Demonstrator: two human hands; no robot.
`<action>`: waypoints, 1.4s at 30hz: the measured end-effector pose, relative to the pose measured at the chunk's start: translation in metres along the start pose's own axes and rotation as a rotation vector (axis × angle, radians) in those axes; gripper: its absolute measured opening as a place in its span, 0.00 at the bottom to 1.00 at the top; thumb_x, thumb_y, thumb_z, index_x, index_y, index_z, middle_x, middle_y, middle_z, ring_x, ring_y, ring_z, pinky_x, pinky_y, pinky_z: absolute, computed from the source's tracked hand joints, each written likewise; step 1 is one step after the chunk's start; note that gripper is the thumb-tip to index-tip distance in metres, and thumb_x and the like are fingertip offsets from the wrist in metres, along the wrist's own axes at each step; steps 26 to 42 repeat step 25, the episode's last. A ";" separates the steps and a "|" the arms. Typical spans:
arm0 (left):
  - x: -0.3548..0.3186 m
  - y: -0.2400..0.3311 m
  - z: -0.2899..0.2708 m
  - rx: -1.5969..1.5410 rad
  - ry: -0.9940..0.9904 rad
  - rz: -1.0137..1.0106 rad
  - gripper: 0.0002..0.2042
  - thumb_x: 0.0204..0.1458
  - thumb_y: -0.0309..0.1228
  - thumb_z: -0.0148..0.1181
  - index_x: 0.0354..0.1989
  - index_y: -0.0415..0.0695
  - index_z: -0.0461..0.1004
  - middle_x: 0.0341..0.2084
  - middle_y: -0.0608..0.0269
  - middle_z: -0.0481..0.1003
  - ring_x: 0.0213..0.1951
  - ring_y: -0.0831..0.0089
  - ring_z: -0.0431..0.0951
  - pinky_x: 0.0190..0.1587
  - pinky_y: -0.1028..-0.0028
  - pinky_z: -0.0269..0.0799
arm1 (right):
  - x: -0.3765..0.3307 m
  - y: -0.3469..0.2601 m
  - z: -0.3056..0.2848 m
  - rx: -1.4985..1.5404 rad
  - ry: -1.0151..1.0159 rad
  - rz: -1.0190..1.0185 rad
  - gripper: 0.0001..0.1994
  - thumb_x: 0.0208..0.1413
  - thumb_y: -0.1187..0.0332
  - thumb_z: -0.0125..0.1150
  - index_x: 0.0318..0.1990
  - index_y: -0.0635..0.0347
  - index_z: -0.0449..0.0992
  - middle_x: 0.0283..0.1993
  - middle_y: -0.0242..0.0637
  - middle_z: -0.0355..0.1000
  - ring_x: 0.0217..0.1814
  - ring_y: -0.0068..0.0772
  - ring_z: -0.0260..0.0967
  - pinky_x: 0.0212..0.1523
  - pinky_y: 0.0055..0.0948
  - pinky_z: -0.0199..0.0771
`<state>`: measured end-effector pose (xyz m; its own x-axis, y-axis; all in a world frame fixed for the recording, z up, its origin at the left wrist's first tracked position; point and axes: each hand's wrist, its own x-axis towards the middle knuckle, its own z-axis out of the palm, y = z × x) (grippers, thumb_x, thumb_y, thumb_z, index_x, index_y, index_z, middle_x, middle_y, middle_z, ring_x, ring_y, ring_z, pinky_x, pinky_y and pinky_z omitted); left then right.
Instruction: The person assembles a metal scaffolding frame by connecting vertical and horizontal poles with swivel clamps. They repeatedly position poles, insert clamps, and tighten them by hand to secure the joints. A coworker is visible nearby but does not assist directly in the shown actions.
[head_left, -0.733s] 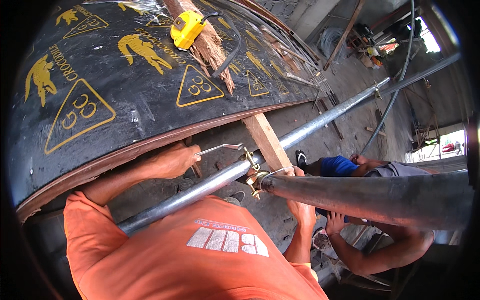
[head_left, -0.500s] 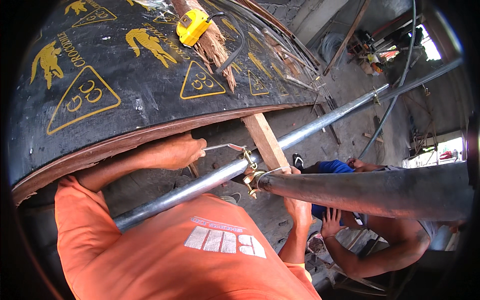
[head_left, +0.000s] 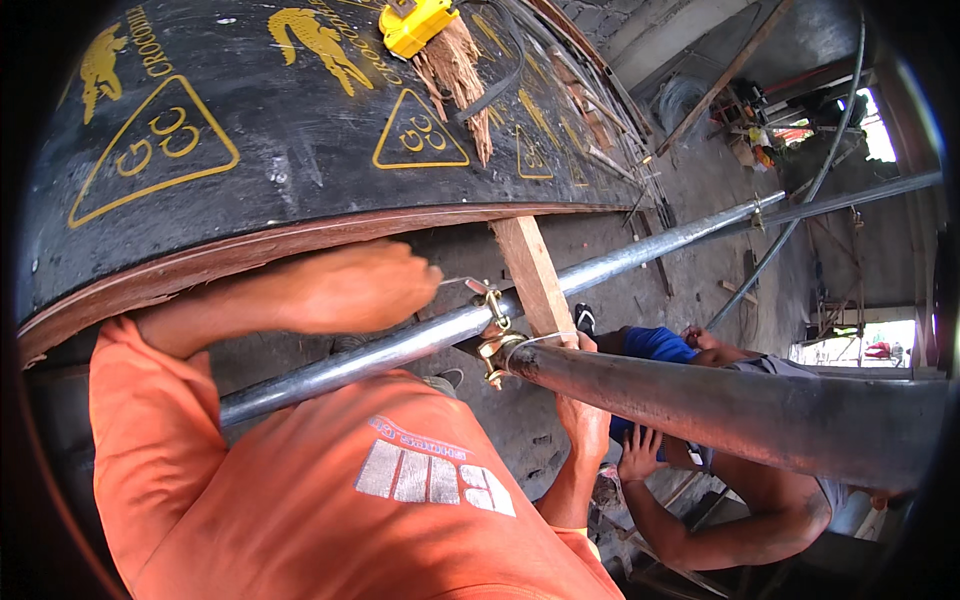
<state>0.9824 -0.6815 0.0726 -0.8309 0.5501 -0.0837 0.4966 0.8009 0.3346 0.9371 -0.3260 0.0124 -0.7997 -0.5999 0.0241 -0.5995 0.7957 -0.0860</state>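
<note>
Clamp, a brass-coloured scaffold coupler, sits where the bright steel tube crosses the darker tube, just right of the left hand. That hand's grip is closed around the handle of a small spanner, whose head reaches to the clamp's nut. The right hand is below the clamp, its grip wrapped onto the dark tube from underneath, just past the clamp. Beyond the grip a wooden batten runs under a black printed board, on which a yellow tool lies, well apart from both hands. Below the right hand another person in a blue top crouches, one hand spread near the dark tube. To turn the nut well, I judge the spanner head should seat fully on it before any pull, and the pull should be square to the handle, since the batten close behind leaves little swing. The right hand would do best to hold the dark tube level and tight to the bright one so the clamp closes evenly. A slip could drive knuckles into the batten or board edge.
</note>
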 end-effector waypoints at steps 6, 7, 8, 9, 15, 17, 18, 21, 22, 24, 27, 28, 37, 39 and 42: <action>-0.018 -0.036 0.126 -0.321 -0.302 -0.445 0.16 0.69 0.43 0.47 0.46 0.40 0.65 0.28 0.30 0.78 0.34 0.36 0.83 0.37 0.47 0.78 | 0.005 -0.013 -0.013 0.458 -0.049 0.361 0.19 0.72 0.60 0.51 0.63 0.60 0.71 0.59 0.53 0.73 0.59 0.57 0.73 0.58 0.46 0.71; -0.007 -0.039 0.164 -0.431 -0.246 -0.423 0.17 0.69 0.45 0.46 0.47 0.40 0.67 0.29 0.33 0.79 0.34 0.40 0.84 0.37 0.48 0.78 | 0.007 -0.013 -0.015 0.483 -0.056 0.382 0.20 0.73 0.58 0.49 0.63 0.60 0.71 0.58 0.54 0.74 0.58 0.57 0.74 0.58 0.46 0.71; 0.007 -0.046 0.198 -0.516 -0.231 -0.431 0.19 0.70 0.46 0.44 0.48 0.40 0.69 0.31 0.35 0.80 0.34 0.44 0.85 0.38 0.50 0.78 | 0.010 -0.014 -0.017 0.516 -0.058 0.409 0.21 0.73 0.55 0.48 0.63 0.60 0.71 0.57 0.55 0.75 0.57 0.58 0.75 0.57 0.47 0.71; 0.031 -0.053 0.229 -0.728 -0.146 -0.443 0.19 0.70 0.46 0.43 0.49 0.40 0.68 0.33 0.36 0.80 0.37 0.42 0.83 0.40 0.48 0.76 | 0.011 -0.015 -0.017 0.557 -0.049 0.432 0.22 0.74 0.53 0.47 0.63 0.60 0.71 0.55 0.56 0.76 0.56 0.58 0.76 0.57 0.47 0.71; 0.172 -0.056 0.314 -1.191 0.522 -0.150 0.20 0.70 0.34 0.41 0.66 0.45 0.69 0.55 0.45 0.74 0.58 0.55 0.73 0.60 0.58 0.67 | 0.005 -0.011 -0.010 0.456 0.007 0.391 0.23 0.73 0.50 0.48 0.61 0.59 0.72 0.54 0.53 0.76 0.56 0.57 0.76 0.57 0.46 0.72; 0.174 -0.058 0.317 -0.944 0.638 -0.178 0.18 0.69 0.35 0.43 0.63 0.48 0.72 0.52 0.46 0.76 0.55 0.57 0.76 0.56 0.59 0.70 | 0.001 -0.007 -0.005 0.322 0.037 0.281 0.22 0.71 0.51 0.50 0.60 0.59 0.72 0.55 0.50 0.76 0.56 0.57 0.75 0.56 0.47 0.73; 0.177 -0.066 0.311 -0.800 0.581 -0.308 0.18 0.68 0.37 0.45 0.61 0.49 0.74 0.50 0.46 0.77 0.53 0.57 0.78 0.53 0.60 0.72 | 0.001 -0.005 -0.005 0.232 0.036 0.214 0.21 0.71 0.53 0.50 0.61 0.58 0.72 0.57 0.47 0.75 0.57 0.56 0.74 0.56 0.48 0.73; 0.148 -0.080 0.300 -0.988 0.643 -0.729 0.17 0.67 0.42 0.47 0.42 0.46 0.80 0.38 0.50 0.82 0.44 0.52 0.83 0.48 0.61 0.75 | -0.002 -0.004 -0.003 0.087 0.005 0.089 0.20 0.68 0.57 0.54 0.61 0.57 0.71 0.61 0.44 0.72 0.60 0.54 0.72 0.57 0.49 0.74; 0.123 -0.094 0.294 -0.646 0.547 -0.580 0.18 0.69 0.41 0.42 0.44 0.43 0.76 0.41 0.54 0.84 0.45 0.58 0.84 0.49 0.62 0.76 | -0.001 -0.003 -0.004 0.047 -0.036 0.082 0.20 0.67 0.58 0.55 0.61 0.57 0.71 0.63 0.44 0.71 0.62 0.53 0.71 0.57 0.49 0.74; 0.074 -0.110 0.284 -0.969 0.256 -0.713 0.18 0.71 0.44 0.38 0.47 0.45 0.72 0.40 0.53 0.83 0.43 0.62 0.83 0.48 0.59 0.75 | 0.000 0.000 -0.007 -0.082 -0.122 0.059 0.20 0.65 0.61 0.58 0.62 0.54 0.71 0.65 0.46 0.69 0.64 0.49 0.70 0.60 0.48 0.72; 0.040 -0.118 0.276 -0.950 0.164 -0.650 0.18 0.71 0.46 0.38 0.51 0.49 0.71 0.42 0.55 0.84 0.43 0.61 0.84 0.51 0.58 0.75 | 0.001 -0.003 -0.006 -0.167 -0.152 0.039 0.21 0.63 0.62 0.60 0.63 0.52 0.70 0.65 0.47 0.69 0.65 0.47 0.70 0.63 0.48 0.70; 0.040 -0.118 0.276 -0.950 0.164 -0.650 0.18 0.71 0.46 0.38 0.51 0.49 0.71 0.42 0.55 0.84 0.43 0.61 0.84 0.51 0.58 0.75 | 0.001 -0.003 -0.006 -0.167 -0.152 0.039 0.21 0.63 0.62 0.60 0.63 0.52 0.70 0.65 0.47 0.69 0.65 0.47 0.70 0.63 0.48 0.70; 0.040 -0.118 0.276 -0.950 0.164 -0.650 0.18 0.71 0.46 0.38 0.51 0.49 0.71 0.42 0.55 0.84 0.43 0.61 0.84 0.51 0.58 0.75 | 0.001 -0.003 -0.006 -0.167 -0.152 0.039 0.21 0.63 0.62 0.60 0.63 0.52 0.70 0.65 0.47 0.69 0.65 0.47 0.70 0.63 0.48 0.70; 0.040 -0.118 0.276 -0.950 0.164 -0.650 0.18 0.71 0.46 0.38 0.51 0.49 0.71 0.42 0.55 0.84 0.43 0.61 0.84 0.51 0.58 0.75 | 0.001 -0.003 -0.006 -0.167 -0.152 0.039 0.21 0.63 0.62 0.60 0.63 0.52 0.70 0.65 0.47 0.69 0.65 0.47 0.70 0.63 0.48 0.70; 0.040 -0.118 0.276 -0.950 0.164 -0.650 0.18 0.71 0.46 0.38 0.51 0.49 0.71 0.42 0.55 0.84 0.43 0.61 0.84 0.51 0.58 0.75 | 0.001 -0.003 -0.006 -0.167 -0.152 0.039 0.21 0.63 0.62 0.60 0.63 0.52 0.70 0.65 0.47 0.69 0.65 0.47 0.70 0.63 0.48 0.70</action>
